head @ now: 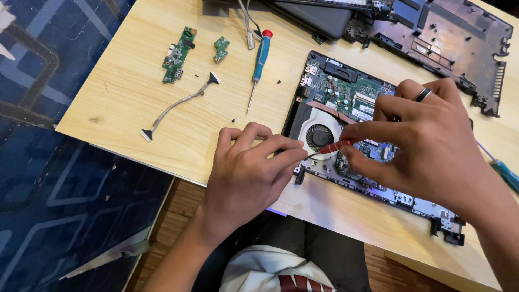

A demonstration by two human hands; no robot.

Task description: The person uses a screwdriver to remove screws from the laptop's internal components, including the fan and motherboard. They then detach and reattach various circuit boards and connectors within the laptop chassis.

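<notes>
**Opened laptop on wooden bench, two hands at the fan**

Room: dark blue patterned floor covering (65, 189) at 9 o'clock; wood boards beneath the bench.
Surface: pale wooden tabletop (135, 86).
Laptop base (346, 108), opened, circuit board exposed, centre to 3 o'clock; round cooling fan (320, 135) at its near-left corner.
Dark bottom cover (459, 38), 1 o'clock.
Right hand (432, 146), ring on one finger; thumb and forefinger pressed together, pinching a red-handled screwdriver (335, 146) over the fan's right edge.
Left hand (251, 167), fingers curled, tips pinched at the screwdriver's tip beside the fan's lower-left edge.
Blue screwdriver (261, 59), 12 o'clock.
Flat cable (178, 105), 10 o'clock.
Two green boards (178, 54), 11 o'clock.
</notes>
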